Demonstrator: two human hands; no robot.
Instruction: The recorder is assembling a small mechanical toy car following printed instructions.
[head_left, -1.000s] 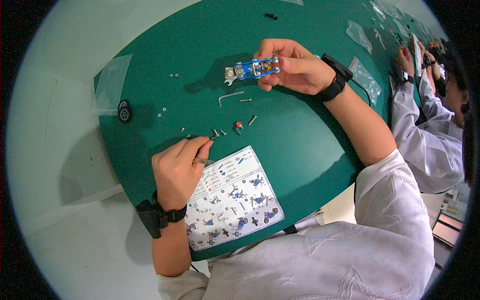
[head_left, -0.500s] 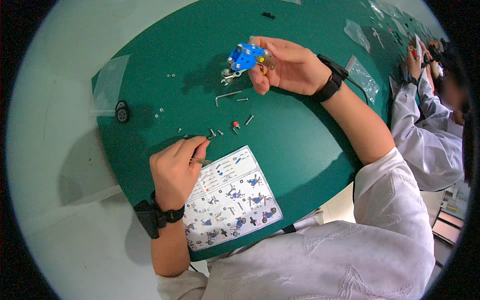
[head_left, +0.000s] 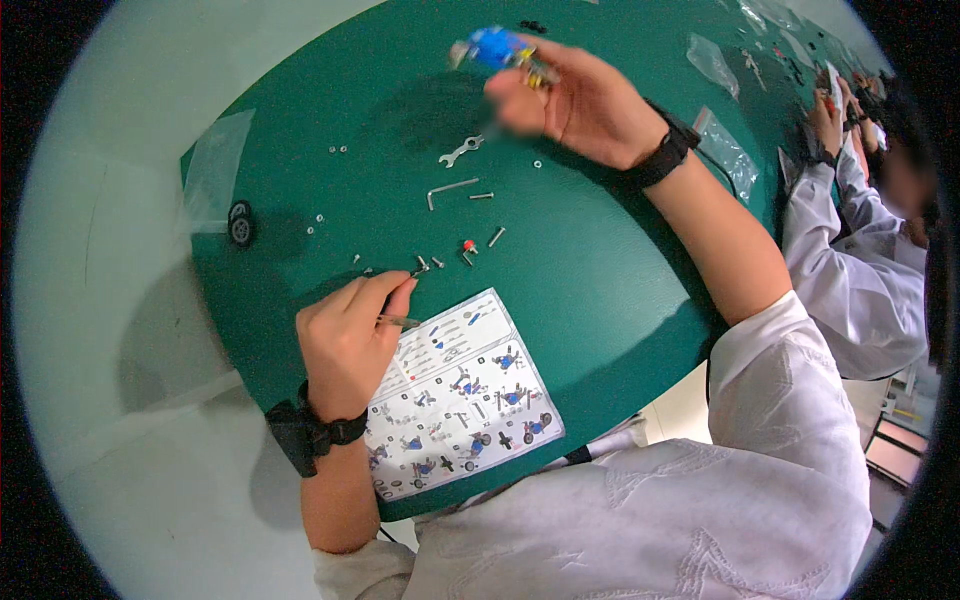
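The right hand (head_left: 585,105) held the little blue toy part (head_left: 500,48) up above the green table (head_left: 620,290) to look, while the left hand (head_left: 345,340) pinched a thin metal tool (head_left: 398,321) beside the picture sheet (head_left: 465,400)

A dark green surface (head_left: 620,270) is seen; a blue model (head_left: 497,45) (with yellow bits) is shown, a white instruction sheet (head_left: 460,395) printed in blue, and a red-capped screw (head_left: 467,246).
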